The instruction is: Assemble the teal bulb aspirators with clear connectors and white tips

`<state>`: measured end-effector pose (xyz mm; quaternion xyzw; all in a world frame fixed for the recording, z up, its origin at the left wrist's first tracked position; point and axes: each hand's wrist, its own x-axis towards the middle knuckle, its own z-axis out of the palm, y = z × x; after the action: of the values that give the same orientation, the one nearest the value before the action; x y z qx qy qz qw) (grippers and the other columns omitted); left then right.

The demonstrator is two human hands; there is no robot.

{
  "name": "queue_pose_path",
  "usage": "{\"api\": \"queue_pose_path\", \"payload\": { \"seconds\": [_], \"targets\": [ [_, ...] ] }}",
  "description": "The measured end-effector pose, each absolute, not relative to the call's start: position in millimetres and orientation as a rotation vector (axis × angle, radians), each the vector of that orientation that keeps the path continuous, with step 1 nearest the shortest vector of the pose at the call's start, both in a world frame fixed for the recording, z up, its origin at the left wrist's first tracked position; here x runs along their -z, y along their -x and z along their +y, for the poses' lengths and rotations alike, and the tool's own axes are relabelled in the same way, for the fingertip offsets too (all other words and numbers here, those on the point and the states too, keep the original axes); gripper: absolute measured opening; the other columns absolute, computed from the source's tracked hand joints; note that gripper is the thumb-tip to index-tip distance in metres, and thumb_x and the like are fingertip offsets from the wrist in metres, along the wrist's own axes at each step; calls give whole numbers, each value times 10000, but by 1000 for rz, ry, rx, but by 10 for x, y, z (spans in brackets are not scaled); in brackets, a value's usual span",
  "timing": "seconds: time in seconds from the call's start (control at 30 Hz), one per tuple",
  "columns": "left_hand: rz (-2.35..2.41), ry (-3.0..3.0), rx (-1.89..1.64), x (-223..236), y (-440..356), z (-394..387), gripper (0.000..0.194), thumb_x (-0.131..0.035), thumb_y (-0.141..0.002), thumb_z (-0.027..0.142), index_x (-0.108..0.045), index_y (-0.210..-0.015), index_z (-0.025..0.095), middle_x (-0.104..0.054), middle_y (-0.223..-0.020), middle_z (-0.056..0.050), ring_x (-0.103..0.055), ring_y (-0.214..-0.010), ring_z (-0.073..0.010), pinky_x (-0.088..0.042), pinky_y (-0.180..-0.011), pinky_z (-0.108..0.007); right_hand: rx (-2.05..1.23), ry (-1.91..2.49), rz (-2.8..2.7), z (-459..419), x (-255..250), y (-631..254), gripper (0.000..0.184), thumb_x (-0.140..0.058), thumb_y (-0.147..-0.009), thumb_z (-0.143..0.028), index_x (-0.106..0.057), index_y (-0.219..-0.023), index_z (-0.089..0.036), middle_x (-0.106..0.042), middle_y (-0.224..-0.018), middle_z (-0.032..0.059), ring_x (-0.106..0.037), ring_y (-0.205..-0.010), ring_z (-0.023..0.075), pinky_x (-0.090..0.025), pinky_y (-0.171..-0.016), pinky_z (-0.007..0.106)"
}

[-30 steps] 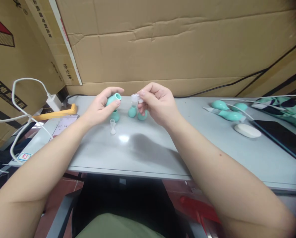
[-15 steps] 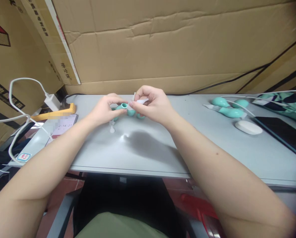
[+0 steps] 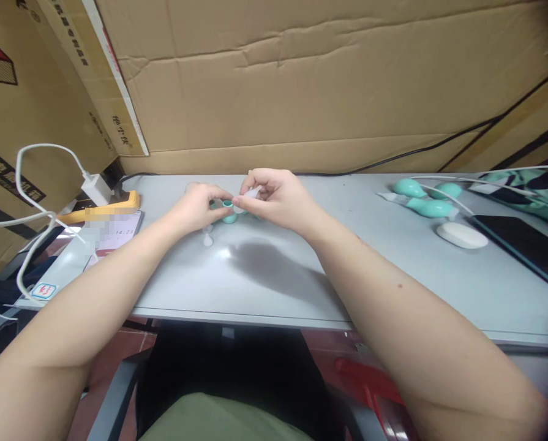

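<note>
My left hand (image 3: 196,208) has its thumb and fingers closed around a teal rubber squeeze bulb (image 3: 229,216), low over the table, its round open neck facing up. Just to the right, my right hand (image 3: 280,195) pinches a translucent white nozzle (image 3: 252,194) between thumb and fingers. The nozzle's lower end is close to the bulb's neck; whether they touch I cannot tell. More teal bulbs are partly hidden behind both hands. A small clear plastic piece (image 3: 208,239) stands on the grey table (image 3: 182,278) below my left hand.
On the right lie several teal bulbs (image 3: 409,188), one with a clear nozzle, plus a white oval case (image 3: 461,235), a dark tablet or phone (image 3: 528,245) and white cables. At left are a lit phone (image 3: 124,228), a yellow object (image 3: 117,206) and a charger (image 3: 97,188). Cardboard (image 3: 278,92) stands behind.
My left hand has lowered the bulb and tipped its neck more upright. My right hand has shifted slightly left and down with the nozzle.
</note>
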<state>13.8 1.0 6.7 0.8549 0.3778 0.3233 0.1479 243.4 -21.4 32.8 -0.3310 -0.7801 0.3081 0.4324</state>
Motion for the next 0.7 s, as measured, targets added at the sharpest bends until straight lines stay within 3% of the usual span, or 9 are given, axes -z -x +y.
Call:
{"api": "queue_pose_path", "payload": {
  "seconds": [0.17, 0.3, 0.37, 0.6, 0.7],
  "targets": [
    [1149, -2530, -921, -81, -159, -12, 259, -679, -946, 424, -843, -955, 224, -841, -906, -53, -750, -861, -248, -530, -957, -453, -785, 863, -2033, -172, -268, -2436, 211, -845, -891, -380, -727, -833, -216, -531, -573, -54, -425, -536, 106, -323, -538, 280],
    [1162, -2643, -979, -86, -111, -81, 452, -704, -852, 357, -812, -1271, 226, -835, -1236, -93, -694, -1239, -330, -455, -1156, -531, -824, 875, -2047, -152, -260, -2438, 224, -811, -940, -401, -723, -862, -210, -574, -594, -40, -473, -547, 117, -349, -541, 280],
    [1094, -2659, -1040, -106, -82, -141, 548, -667, -826, 305, -785, -1358, 242, -816, -1320, -88, -646, -1328, -330, -426, -1205, -538, -830, 863, -2048, -156, -263, -2437, 214, -795, -952, -388, -711, -865, -210, -598, -623, -31, -499, -568, 125, -366, -549, 283],
    [1080, -2525, -1124, -164, -86, -261, 429, -724, -940, 519, -835, -1279, 282, -877, -1117, -59, -755, -1090, -290, -408, -1172, -535, -827, 814, -2069, -185, -227, -2393, 139, -731, -971, -343, -679, -925, -223, -598, -644, -41, -501, -580, 133, -372, -556, 278],
    [1086, -2523, -1087, -157, -87, -263, 428, -713, -965, 524, -821, -1319, 309, -884, -1036, -41, -773, -1052, -287, -393, -1159, -539, -877, 817, -2052, -178, -208, -2389, 153, -724, -976, -373, -679, -975, -226, -657, -700, -11, -560, -600, 153, -409, -569, 294]
  ]
}}
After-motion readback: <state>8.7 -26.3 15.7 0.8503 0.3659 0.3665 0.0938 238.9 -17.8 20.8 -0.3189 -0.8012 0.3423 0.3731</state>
